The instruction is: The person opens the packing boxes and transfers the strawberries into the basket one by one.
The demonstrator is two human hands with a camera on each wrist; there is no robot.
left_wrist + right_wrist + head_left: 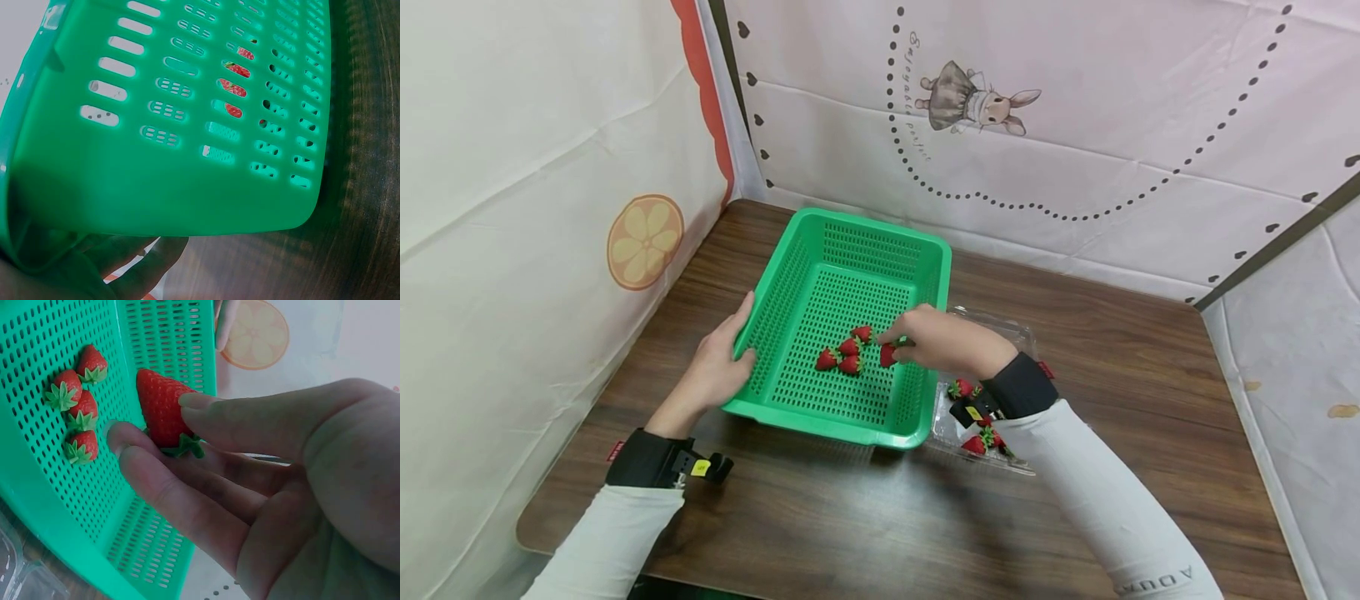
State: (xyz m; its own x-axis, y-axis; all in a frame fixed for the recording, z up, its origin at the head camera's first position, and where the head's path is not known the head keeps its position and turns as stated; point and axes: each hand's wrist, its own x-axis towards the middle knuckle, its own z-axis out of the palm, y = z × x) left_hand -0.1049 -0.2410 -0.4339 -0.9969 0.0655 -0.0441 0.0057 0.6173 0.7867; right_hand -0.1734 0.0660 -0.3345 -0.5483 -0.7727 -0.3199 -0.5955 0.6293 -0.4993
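Currently the right hand [936, 340] pinches a strawberry [161, 410] over the green basket [790, 275], tip pointing away, just right of four berries [846, 352] inside. Left hand [718, 362] grips the near-left rim, apparently curled.

Head view: evenly and brightly lit, sharp throughout; straight seams are bent near the frame edges by the wide lens
Shadows: soft, short ones are cast on the table [865, 517] under the basket [790, 283] and sleeves; no hard light source is shown
Glare: a faint sheen is seen on the wood and on the clear tray [1022, 342]
Left wrist view: a green cast is given by light passing through the basket wall [156, 181]; the table at right is smeared and stretched
Right wrist view: the hand [281, 487] is softened at close range; the strawberry [159, 406] is rendered sharply; the backdrop is washed out
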